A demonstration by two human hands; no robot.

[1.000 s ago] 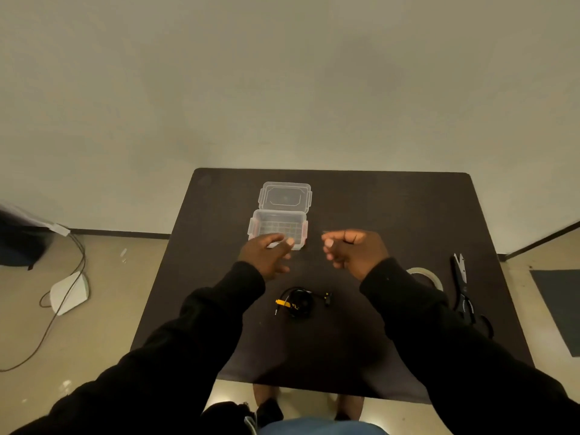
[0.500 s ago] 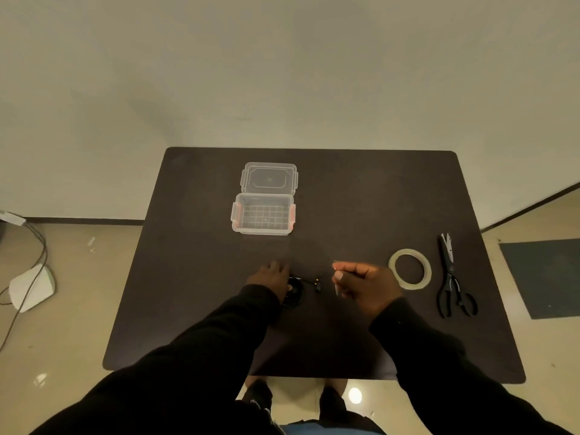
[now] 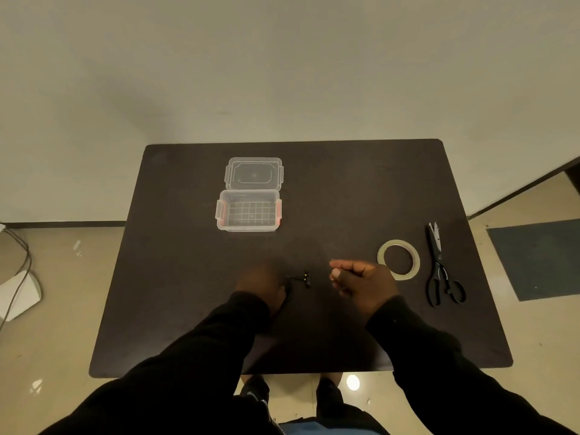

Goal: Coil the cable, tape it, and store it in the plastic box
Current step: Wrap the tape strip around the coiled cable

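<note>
Cable (image 3: 293, 282): we find it on the near middle of the table (image 3: 175, 277), a thin black lead with a small plug end showing, mostly hidden under the left hand (image 3: 262, 285). That hand lies over it, blurred; we cannot tell whether the fingers grip. The right hand (image 3: 361, 282) is loosely curled, finger and thumb pinched as if on a sliver of tape, which we cannot confirm. We judge coiling done and storing outstanding. Beside it sit a translucent tape roll (image 3: 398, 260) and black scissors (image 3: 441, 271). Farther off, the clear ribbed box (image 3: 248, 211) stands empty, lid (image 3: 253, 173) laid open behind.
</note>
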